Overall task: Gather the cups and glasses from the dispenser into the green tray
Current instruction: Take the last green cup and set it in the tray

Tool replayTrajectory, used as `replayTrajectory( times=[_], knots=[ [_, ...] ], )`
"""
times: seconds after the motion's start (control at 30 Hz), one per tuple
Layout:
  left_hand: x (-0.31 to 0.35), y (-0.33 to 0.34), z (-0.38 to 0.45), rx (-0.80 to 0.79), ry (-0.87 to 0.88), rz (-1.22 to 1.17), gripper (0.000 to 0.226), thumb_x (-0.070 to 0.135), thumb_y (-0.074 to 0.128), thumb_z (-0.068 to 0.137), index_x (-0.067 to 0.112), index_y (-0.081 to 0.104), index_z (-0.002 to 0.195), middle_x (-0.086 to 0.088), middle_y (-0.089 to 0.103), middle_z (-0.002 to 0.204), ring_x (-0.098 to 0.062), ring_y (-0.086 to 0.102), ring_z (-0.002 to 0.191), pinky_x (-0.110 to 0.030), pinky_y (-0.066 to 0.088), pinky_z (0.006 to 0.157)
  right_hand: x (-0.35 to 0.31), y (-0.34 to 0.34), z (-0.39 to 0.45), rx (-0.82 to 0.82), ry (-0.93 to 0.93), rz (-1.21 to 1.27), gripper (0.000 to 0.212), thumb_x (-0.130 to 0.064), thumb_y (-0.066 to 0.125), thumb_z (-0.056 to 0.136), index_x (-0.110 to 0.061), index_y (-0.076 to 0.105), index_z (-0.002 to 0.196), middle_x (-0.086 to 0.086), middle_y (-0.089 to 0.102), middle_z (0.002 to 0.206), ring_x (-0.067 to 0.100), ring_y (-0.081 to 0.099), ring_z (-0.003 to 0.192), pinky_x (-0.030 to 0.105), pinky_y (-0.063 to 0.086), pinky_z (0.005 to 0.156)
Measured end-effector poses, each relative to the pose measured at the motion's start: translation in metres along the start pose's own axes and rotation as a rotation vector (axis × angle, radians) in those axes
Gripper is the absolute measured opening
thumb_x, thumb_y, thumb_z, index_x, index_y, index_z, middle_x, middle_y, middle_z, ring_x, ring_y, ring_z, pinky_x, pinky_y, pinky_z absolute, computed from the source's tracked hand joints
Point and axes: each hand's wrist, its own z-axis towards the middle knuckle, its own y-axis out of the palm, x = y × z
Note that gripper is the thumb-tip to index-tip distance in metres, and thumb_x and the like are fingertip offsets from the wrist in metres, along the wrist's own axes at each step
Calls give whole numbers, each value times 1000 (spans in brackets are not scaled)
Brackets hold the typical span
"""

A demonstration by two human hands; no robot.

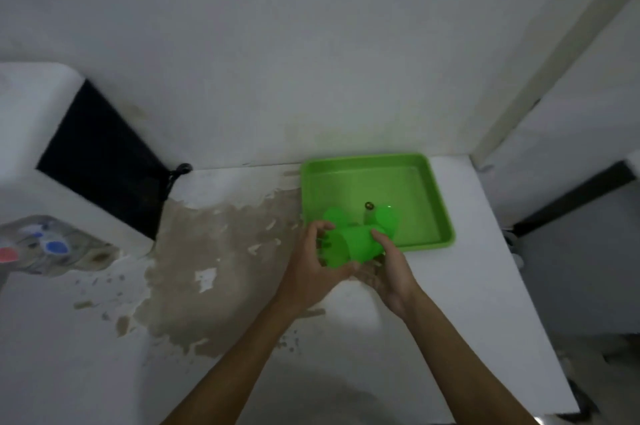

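Green cups (349, 244), a bunch of them, lie cradled on their sides between both hands at the near-left corner of the green tray (429, 178). Left hand (318, 262) curls around the bunch from the left; right hand (388, 268) cups it from the right w/ fingers wrapped on. Step looks like unloading into tray. Next: carry fwd over the rim, lower, let go. Dispenser (52, 244) sits far left, blurred.

wall (277, 43): plain white, stained low down ahead of me | counter (450, 286): white, with a big brown patch (194, 251) where the coating has peeled | pillar (554, 54): pale, slanting up at my right | light: dim, greyish
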Motion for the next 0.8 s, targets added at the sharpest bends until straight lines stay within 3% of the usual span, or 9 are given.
replayTrajectory(
  times=[0.1,0.17,0.23,0.3,0.43,0.53,0.8],
  knots=[
    [3,23,12,-83,29,96,61,41,86,67,33,55,119,4,56,123,-8,56,112,-29,54,89,-20,-30,7,197,-166,-189,47,-36,62,93,-17,53,135,10,67,127,27,67,108,44,60,82],
    [3,28,22,-94,44,169,50,40,82,71,35,59,115,5,55,121,-9,55,111,-23,49,88,-33,-49,12,338,-292,-327,45,-33,68,90,-20,53,130,6,63,128,27,64,113,47,56,92],
    [2,31,32,-64,51,235,38,37,81,75,36,62,109,8,55,118,-9,55,108,-13,41,82,-47,-68,16,474,-454,-526,44,-30,75,85,-23,55,124,4,61,121,28,61,114,40,51,92],
    [0,33,45,-20,33,303,31,32,79,79,38,62,105,12,52,117,-7,54,107,-13,40,80,-62,-82,24,537,-565,-676,52,-26,78,82,-20,53,127,8,61,121,29,59,113,37,50,91],
    [-5,33,65,-17,22,436,25,26,76,84,32,64,105,10,51,114,-11,54,106,-30,49,85,-81,-96,44,567,-652,-845,63,-22,78,79,-22,46,134,11,56,127,28,55,114,38,48,91],
    [-20,34,80,-68,-50,513,24,24,77,84,29,65,105,7,53,114,-12,54,106,-30,48,85,-81,-99,70,548,-657,-967,66,-21,78,79,-25,43,134,9,53,127,28,55,112,36,46,85],
    [-22,33,83,-40,19,605,24,21,80,79,24,69,101,5,57,109,-14,56,101,-27,48,83,-73,-106,80,526,-622,-1137,66,-10,78,77,-25,37,127,8,47,132,37,58,112,47,54,78]
  ],
)
